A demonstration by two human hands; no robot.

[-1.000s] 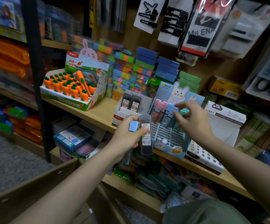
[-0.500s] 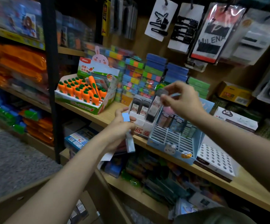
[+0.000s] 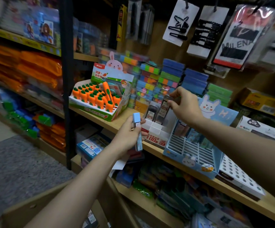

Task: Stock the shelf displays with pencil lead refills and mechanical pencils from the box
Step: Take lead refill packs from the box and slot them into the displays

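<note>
Lead refills (image 3: pixel 159 111) in white display box (image 3: pixel 156 131)

The light is dim and warm, strongest on the middle of the wooden shelf (image 3: pixel 127 116) and on both forearms, and it falls away into deep shadow at the top edge and bottom right corner. Glare streaks the clear plastic sleeve (image 3: pixel 255 18) hanging at upper right. Motion blur smears the whole picture, worst at the left edge, where the orange packs (image 3: pixel 34 69) lose their outlines (print there is unreadable). Wide-angle distortion bends the dark upright post (image 3: pixel 66 79) and curves the shelf front. The carrot display (image 3: pixel 99 97) stays fairly sharp.
</note>
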